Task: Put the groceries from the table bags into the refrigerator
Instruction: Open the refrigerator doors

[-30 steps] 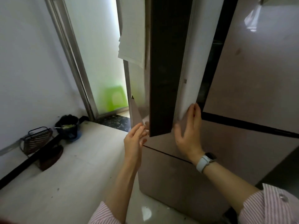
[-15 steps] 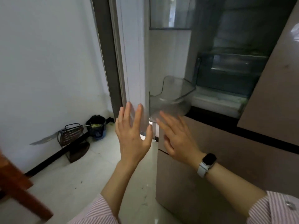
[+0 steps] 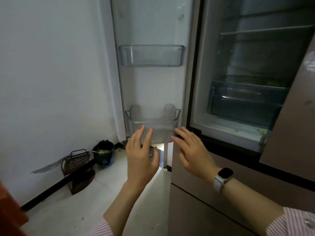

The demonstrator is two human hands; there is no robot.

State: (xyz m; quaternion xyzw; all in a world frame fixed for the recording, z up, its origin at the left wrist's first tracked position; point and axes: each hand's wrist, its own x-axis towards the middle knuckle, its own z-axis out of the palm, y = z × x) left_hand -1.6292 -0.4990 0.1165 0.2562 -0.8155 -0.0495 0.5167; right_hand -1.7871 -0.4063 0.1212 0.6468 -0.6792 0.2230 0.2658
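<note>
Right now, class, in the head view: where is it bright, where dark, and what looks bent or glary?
Head view: bright patch on the floor under the open door; refrigerator interior dim; glare on the closed right door; wide-angle lens bows the wall edge; both hands sharp.

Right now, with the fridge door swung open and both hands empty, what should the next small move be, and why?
Probably draw both hands back and turn to the bags. The door stands open, its bins look empty, and the left hand and right hand hold nothing.
</note>
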